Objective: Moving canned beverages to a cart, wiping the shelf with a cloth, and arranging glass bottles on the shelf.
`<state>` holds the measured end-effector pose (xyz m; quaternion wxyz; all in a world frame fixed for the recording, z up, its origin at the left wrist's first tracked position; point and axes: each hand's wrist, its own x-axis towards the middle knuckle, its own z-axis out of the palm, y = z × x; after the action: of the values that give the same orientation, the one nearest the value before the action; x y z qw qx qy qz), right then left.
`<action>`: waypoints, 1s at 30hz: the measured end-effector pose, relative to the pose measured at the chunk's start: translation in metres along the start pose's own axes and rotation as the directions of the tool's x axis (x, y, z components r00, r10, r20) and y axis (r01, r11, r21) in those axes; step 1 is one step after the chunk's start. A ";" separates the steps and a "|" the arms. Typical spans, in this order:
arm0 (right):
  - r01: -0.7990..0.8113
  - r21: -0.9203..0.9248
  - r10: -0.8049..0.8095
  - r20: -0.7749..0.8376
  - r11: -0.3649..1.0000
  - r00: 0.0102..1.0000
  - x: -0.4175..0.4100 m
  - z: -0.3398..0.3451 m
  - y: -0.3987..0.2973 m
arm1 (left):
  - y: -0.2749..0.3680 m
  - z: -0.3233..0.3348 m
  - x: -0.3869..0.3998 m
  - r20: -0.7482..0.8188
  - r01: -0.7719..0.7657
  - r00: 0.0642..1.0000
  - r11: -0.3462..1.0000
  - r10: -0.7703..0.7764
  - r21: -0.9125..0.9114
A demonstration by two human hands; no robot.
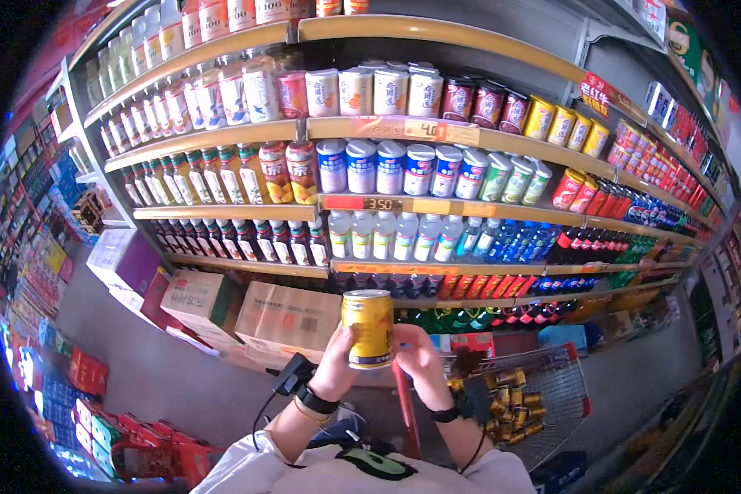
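A gold drink can (pixel 368 330) with a silver top stands upright between my two hands, in front of the shelves. My left hand (pixel 339 355) grips its left side, with the thumb on the front of the can. My right hand (pixel 417 352) is at the can's right side with bent fingers; whether those fingers press on the can is hard to tell. Both wrists wear dark straps with small black devices and cables. To the right of my right forearm, many gold cans (pixel 519 407) lie heaped in a wire shopping cart (pixel 571 389).
Shelves (pixel 432 204) of bottles and cans span the view ahead. Cardboard boxes (pixel 287 315) sit on the floor below them at left, beside a purple and white box (pixel 123 259). A red plastic basket or crate (pixel 160 460) is at lower left. The cart stands close on my right.
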<state>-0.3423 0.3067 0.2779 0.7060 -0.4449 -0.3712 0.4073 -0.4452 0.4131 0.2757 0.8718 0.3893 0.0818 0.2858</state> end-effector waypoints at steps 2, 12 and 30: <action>-0.010 -0.044 0.009 -0.039 0.999 0.999 0.008 0.009 0.003 | 0.014 -0.007 0.003 -0.102 -0.003 0.995 1.000 0.001 -0.012; 0.053 -0.228 -0.068 -0.060 0.972 0.996 0.085 0.055 -0.009 | 0.065 -0.053 0.044 0.249 0.379 0.909 0.912 -0.335 -0.155; 0.526 -0.525 -0.620 -0.005 0.669 0.784 0.208 0.051 -0.253 | 0.170 -0.039 0.117 0.187 0.191 0.957 0.968 -0.220 0.163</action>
<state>-0.2439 0.4422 0.5632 0.6900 -0.5060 -0.5174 0.0115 -0.4369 0.5945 0.3812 0.8703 0.4675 0.0527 0.1456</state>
